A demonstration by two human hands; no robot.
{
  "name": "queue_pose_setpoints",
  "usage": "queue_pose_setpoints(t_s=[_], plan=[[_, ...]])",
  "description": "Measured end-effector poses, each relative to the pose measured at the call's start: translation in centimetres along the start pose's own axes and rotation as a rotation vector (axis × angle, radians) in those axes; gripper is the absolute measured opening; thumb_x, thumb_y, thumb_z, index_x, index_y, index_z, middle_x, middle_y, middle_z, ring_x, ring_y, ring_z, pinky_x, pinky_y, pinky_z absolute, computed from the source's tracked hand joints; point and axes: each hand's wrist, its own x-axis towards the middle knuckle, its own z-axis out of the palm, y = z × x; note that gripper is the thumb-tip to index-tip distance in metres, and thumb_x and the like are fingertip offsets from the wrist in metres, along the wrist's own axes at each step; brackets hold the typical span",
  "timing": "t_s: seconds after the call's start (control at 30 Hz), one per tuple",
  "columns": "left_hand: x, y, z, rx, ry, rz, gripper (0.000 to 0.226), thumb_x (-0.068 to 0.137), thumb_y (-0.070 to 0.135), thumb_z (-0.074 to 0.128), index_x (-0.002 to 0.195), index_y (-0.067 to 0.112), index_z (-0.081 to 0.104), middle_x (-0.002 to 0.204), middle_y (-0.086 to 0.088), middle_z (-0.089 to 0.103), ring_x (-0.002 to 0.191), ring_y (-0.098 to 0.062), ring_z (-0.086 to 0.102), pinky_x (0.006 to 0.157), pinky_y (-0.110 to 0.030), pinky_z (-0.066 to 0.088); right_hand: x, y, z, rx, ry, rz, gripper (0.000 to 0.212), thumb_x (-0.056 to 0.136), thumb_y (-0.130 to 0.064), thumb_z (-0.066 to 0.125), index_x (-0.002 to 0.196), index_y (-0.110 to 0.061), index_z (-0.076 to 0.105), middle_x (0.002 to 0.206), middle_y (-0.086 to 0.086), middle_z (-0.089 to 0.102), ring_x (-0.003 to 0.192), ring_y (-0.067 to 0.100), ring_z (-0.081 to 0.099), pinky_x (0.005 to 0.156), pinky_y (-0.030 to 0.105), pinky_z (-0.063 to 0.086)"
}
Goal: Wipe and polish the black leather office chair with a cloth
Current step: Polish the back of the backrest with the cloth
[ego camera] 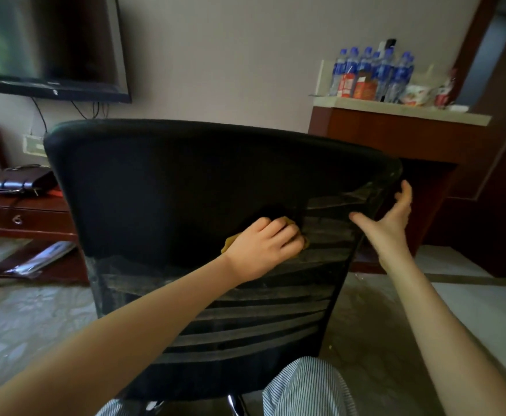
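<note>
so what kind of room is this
Probably a hotel room: a wall-mounted TV, a counter stocked with water bottles and snacks, and a dark wooden side table.

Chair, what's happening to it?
A person is wiping the back of the black chair. The left hand holds a yellow cloth against the middle of it. The right hand grips the chair's right edge, likely to steady it.

L hand (263, 247) w/ cloth (230, 243) on black chair back (170, 187), R hand (392, 219) round edge
</note>
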Motion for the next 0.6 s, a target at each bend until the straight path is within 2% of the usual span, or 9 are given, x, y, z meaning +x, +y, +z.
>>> queue_pose_setpoints(t_s=[0.07,0.13,0.27,0.43,0.53,0.6], plan=[[0.1,0.0,0.0,-0.003,0.008,-0.010,0.053,0.072,0.019,0.075,0.116,0.016,0.045,0.114,-0.007,0.061,0.107,-0.024,0.040,0.082,-0.032,0.032,0.9,-0.3,-0.3,0.144,-0.159,0.083,0.102,0.079,-0.012,0.072,0.148,-0.033,-0.001,0.151,0.004,0.023,0.136,0.023,0.028,0.111,0.046,0.028],[0.6,-0.1,-0.4,-0.051,0.065,-0.072,0.052,0.072,0.019,0.075,0.114,0.015,0.046,0.114,-0.009,0.061,0.107,-0.025,0.041,0.084,-0.033,0.032,1.2,-0.3,-0.5,0.191,-0.210,0.112,0.103,0.079,-0.008,0.071,0.148,-0.030,-0.002,0.150,0.006,0.027,0.135,0.023,0.031,0.111,0.045,0.030],[3.1,-2.1,-2.4,-0.110,0.306,-0.213,0.038,0.081,0.019,0.066,0.113,0.013,0.048,0.114,-0.010,0.054,0.103,-0.026,0.044,0.080,-0.034,0.035,0.9,-0.2,-0.8,0.203,-0.221,0.098,0.104,0.078,-0.007,0.072,0.148,-0.028,-0.001,0.149,0.007,0.028,0.134,0.023,0.033,0.108,0.039,0.032],[6.7,-5.4,-6.2,0.014,0.588,-0.287,0.023,0.086,0.020,0.064,0.106,0.013,0.056,0.103,-0.010,0.064,0.097,-0.023,0.046,0.077,-0.033,0.036,-1.3,-0.4,-0.7,0.258,-0.221,0.028,0.096,0.081,-0.012,0.070,0.147,-0.031,0.002,0.146,0.003,0.031,0.128,0.016,0.036,0.096,0.029,0.035],[6.4,-6.3,-6.8,0.061,0.690,-0.357,0.015,0.090,0.023,0.059,0.103,0.015,0.057,0.107,-0.003,0.048,0.096,-0.021,0.045,0.077,-0.032,0.036,-3.1,-1.1,0.0,0.336,-0.166,-0.037,0.082,0.082,-0.023,0.068,0.143,-0.032,0.014,0.138,-0.001,0.037,0.121,0.013,0.042,0.091,0.025,0.043],[5.3,-6.6,-6.5,0.081,0.708,-0.385,0.015,0.092,0.025,0.057,0.105,0.017,0.054,0.107,-0.002,0.044,0.097,-0.022,0.044,0.078,-0.032,0.036,-4.3,-1.4,0.6,0.362,-0.149,-0.087,0.075,0.080,-0.026,0.068,0.137,-0.036,0.019,0.136,-0.003,0.039,0.119,0.010,0.045,0.092,0.024,0.045]])
